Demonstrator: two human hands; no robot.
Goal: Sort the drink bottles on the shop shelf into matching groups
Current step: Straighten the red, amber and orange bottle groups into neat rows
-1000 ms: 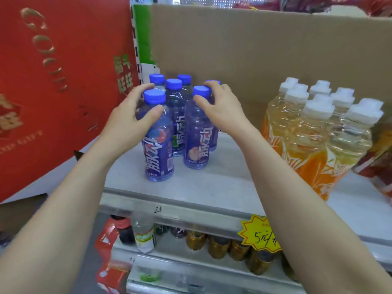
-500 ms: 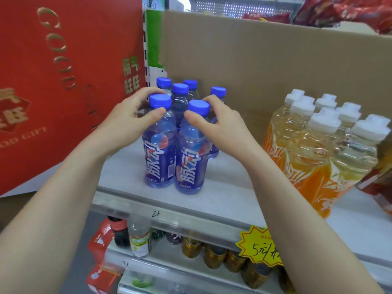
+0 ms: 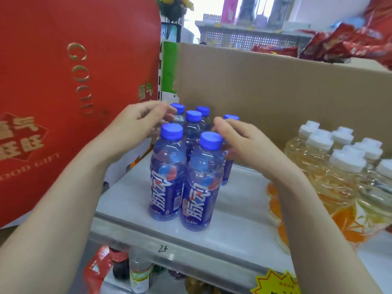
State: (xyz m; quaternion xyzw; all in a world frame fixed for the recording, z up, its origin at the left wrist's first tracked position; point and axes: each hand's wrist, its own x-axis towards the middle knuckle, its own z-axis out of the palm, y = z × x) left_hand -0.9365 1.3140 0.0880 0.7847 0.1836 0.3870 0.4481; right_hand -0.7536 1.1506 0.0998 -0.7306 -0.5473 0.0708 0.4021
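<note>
Blue-capped bottles (image 3: 167, 177) clustered on the shelf (image 3: 233, 219), with a hand placed at each side of the rear row.

Six matching bottles are stood upright in a tight group, the front pair close to the shelf lip at 6 o'clock. The left hand (image 3: 135, 128) is held at 10 o'clock of the group, fingers loosely curled and blurred beside the rear-left bottle (image 3: 178, 108); a grip cannot be told. The right hand (image 3: 244, 143) is curled over the rear-right bottle (image 3: 228, 170) at 2 o'clock; an actual hold cannot be told either. Likely risks: the front pair could be nudged off the lip if rear bottles are dragged forward, and neighbours could be toppled by one shove because the group is packed so closely. The orange drink bottles (image 3: 318, 177) at 3 o'clock could be clipped by the right forearm.
</note>
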